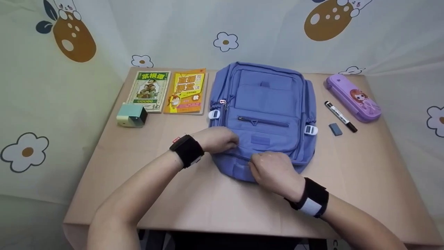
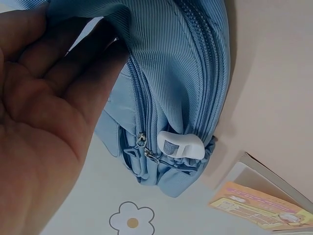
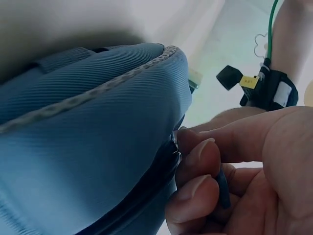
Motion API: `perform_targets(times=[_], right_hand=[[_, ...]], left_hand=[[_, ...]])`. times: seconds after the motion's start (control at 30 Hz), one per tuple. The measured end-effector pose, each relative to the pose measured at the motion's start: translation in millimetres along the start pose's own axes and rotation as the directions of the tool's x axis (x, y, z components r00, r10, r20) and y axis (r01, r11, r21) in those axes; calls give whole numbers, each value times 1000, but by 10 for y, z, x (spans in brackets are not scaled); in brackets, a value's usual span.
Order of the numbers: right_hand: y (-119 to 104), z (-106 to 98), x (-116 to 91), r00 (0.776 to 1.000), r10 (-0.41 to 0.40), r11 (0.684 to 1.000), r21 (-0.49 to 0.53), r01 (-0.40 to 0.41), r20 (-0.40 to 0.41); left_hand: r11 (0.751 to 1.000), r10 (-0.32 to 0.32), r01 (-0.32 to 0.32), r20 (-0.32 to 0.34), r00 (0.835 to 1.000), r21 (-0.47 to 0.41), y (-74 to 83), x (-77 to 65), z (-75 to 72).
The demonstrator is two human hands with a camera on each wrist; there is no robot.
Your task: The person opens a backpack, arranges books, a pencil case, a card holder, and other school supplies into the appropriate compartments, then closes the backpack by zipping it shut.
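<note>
A blue backpack (image 1: 267, 100) lies on the table with its front face up. My left hand (image 1: 218, 139) holds the fabric at its lower left; in the left wrist view the fingers (image 2: 46, 63) reach behind a fold of cloth. At the bag's lower front, my right hand (image 1: 275, 172) pinches a zipper pull (image 3: 224, 188), whose blue tab shows between the curled fingers. Beside it in the right wrist view runs a dark zipper line (image 3: 142, 193). A white side buckle (image 2: 181, 145) and metal zipper sliders (image 2: 146, 147) show in the left wrist view.
Left of the bag lie a green book (image 1: 149, 91), an orange book (image 1: 187, 92) and a small mint-and-cream box (image 1: 131, 115). To its right are a purple pencil case (image 1: 353, 99), a marker (image 1: 340, 116) and a grey-blue eraser (image 1: 335, 129). The table's (image 1: 208, 211) front edge is near me.
</note>
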State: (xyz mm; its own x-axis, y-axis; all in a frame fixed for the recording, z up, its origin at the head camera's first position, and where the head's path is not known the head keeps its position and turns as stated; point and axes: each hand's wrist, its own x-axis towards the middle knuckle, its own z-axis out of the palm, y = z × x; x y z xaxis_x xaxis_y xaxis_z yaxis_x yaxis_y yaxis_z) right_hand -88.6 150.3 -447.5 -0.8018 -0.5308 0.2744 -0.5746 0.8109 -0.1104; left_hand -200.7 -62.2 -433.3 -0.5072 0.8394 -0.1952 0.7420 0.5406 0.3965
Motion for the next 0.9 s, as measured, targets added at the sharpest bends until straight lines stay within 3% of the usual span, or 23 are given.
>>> perform_targets(times=[0.3, 0.47, 0.7, 0.9], right_hand=[[4, 57, 30, 999, -16, 1000, -4, 16, -43], [144, -82, -43, 999, 22, 999, 48, -20, -36], [749, -419, -319, 993, 81, 986, 152, -67, -90], [1248, -412, -632, 996, 44, 981, 193, -29, -75]], left_hand=[[1000, -4, 4, -3, 1000, 3, -4, 8, 11], [1000, 16, -17, -27, 1000, -13, -6, -16, 36], [999, 10, -12, -44, 999, -45, -32, -23, 67], [997, 0, -4, -51, 999, -78, -53, -42, 82]])
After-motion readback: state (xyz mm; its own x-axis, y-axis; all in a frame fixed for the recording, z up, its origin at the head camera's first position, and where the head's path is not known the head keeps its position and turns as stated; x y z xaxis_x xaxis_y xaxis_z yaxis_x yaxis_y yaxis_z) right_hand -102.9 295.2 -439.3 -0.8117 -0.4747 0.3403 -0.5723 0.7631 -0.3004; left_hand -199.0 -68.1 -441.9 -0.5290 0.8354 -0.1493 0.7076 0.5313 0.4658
